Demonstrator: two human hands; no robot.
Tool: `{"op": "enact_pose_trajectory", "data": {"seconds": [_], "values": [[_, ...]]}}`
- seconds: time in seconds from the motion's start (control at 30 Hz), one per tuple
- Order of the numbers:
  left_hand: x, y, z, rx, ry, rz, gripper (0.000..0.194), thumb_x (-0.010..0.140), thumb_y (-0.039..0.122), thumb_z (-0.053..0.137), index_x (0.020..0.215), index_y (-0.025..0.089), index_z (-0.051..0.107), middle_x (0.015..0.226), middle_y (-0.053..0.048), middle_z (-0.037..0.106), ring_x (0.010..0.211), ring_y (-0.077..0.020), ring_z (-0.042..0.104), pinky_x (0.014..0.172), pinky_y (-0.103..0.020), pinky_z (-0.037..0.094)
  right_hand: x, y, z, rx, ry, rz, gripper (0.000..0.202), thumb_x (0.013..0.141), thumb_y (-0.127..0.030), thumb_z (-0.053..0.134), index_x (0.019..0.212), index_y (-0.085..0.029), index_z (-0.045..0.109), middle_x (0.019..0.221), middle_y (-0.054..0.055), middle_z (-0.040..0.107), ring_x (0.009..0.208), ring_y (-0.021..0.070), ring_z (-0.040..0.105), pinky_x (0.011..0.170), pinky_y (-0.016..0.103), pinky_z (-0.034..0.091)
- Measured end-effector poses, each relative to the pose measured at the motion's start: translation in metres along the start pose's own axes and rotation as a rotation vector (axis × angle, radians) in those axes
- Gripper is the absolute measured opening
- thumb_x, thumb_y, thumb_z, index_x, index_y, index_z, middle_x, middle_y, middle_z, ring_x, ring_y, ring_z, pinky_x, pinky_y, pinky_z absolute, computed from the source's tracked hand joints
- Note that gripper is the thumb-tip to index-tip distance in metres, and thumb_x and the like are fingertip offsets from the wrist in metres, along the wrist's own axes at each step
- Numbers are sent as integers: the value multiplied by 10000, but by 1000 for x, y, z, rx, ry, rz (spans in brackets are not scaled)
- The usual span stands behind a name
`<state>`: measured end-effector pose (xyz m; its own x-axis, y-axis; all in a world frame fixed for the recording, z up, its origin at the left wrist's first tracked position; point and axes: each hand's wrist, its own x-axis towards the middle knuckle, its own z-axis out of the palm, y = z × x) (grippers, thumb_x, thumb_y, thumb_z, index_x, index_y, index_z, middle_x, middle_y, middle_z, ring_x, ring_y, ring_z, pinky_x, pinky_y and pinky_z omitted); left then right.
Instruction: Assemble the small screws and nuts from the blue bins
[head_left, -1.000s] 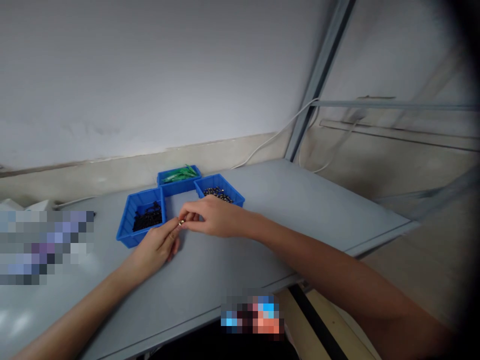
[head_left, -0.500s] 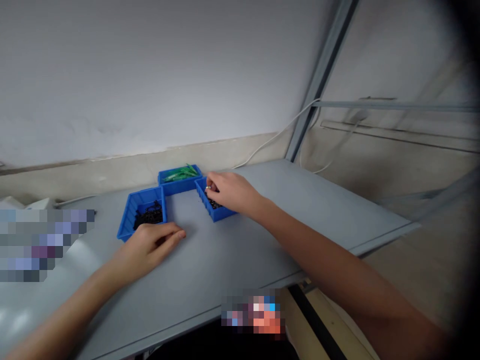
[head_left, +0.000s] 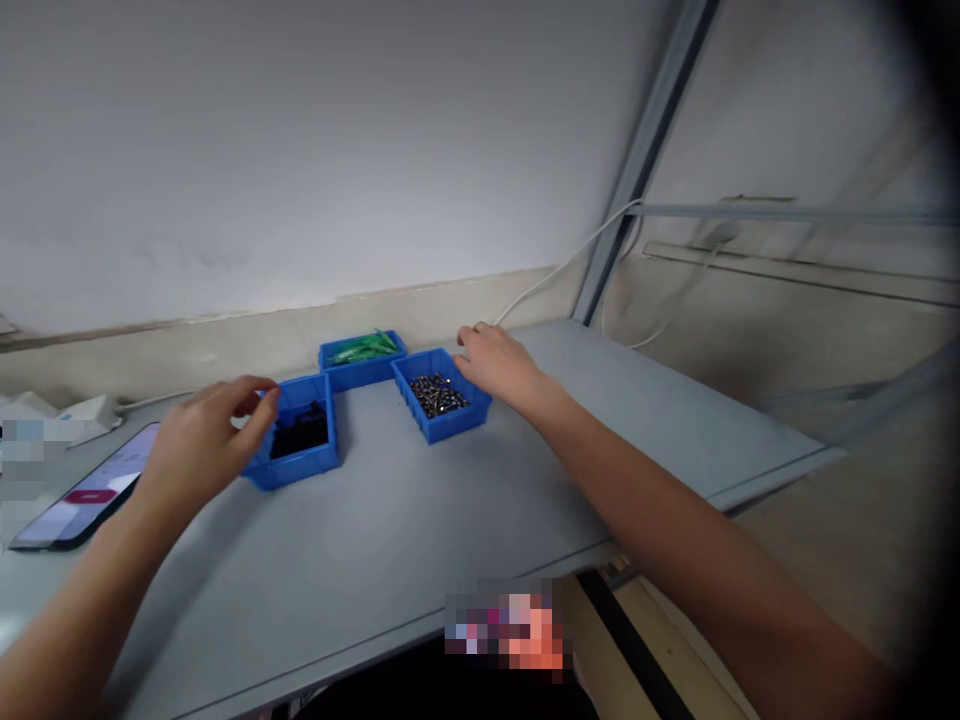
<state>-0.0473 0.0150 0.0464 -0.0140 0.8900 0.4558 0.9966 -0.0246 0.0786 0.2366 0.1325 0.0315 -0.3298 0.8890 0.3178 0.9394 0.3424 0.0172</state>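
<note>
My left hand point(head_left: 206, 440) hovers at the left side of a blue bin point(head_left: 304, 468) holding a heap of small black parts point(head_left: 300, 432). Its fingers are loosely curved, thumb a little apart, and nothing shows between them. At the right edge of another blue bin point(head_left: 457, 424), my right hand point(head_left: 501, 368) is open, fingers spread and bent. Small shiny metal pieces point(head_left: 437, 394) fill that bin's floor; their exact kind is too small to make out. Behind, a third blue bin point(head_left: 364, 373) contains green, slender pieces point(head_left: 365, 347).
A phone point(head_left: 90, 495) lies on the grey table point(head_left: 360, 560) at the left, partly behind my left forearm. White boxy items point(head_left: 90, 412) stand beyond it. A white cable point(head_left: 536, 278) runs along the wall to a metal post point(head_left: 626, 190) at the right.
My left hand has lifted from the tabletop and moved left and back, beside the black parts' bin. My right hand has come out of the metal pieces' bin, moving right, and opened.
</note>
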Motion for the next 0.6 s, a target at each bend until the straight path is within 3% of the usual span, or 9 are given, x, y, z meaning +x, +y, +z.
{"op": "enact_pose_trajectory", "data": {"seconds": [0.13, 0.33, 0.43, 0.6], "values": [[12, -23, 7, 85, -14, -92, 313, 848, 384, 374, 988, 193, 580, 889, -44, 620, 819, -208, 572, 737, -292, 413, 3, 11, 9, 3, -157, 91, 301, 849, -209, 383, 1078, -88, 536, 1025, 180, 605, 894, 255, 578, 674, 298, 405], [19, -56, 27, 188, -150, -218, 423, 831, 462, 348, 1079, 191, 557, 1017, -110, 576, 898, -270, 570, 799, -393, 419, 6, 15, 7, 41, -284, -17, 273, 852, -205, 381, 909, -103, 628, 903, 163, 658, 783, 216, 607, 602, 259, 379], [21, -62, 30, 171, -250, -279, 474, 825, 496, 338, 1105, 167, 534, 1011, -111, 617, 911, -286, 578, 766, -378, 430, 9, 13, 2, 82, -328, -61, 350, 884, -274, 334, 854, -114, 644, 816, 138, 672, 735, 192, 606, 590, 245, 378], [21, -64, 35, 147, -347, -291, 500, 810, 525, 318, 1023, 176, 607, 929, -121, 673, 877, -349, 593, 678, -380, 428, 10, 10, 4, 109, -377, -31, 387, 864, -370, 367, 954, -93, 622, 852, 165, 667, 705, 216, 608, 538, 255, 376]]}}
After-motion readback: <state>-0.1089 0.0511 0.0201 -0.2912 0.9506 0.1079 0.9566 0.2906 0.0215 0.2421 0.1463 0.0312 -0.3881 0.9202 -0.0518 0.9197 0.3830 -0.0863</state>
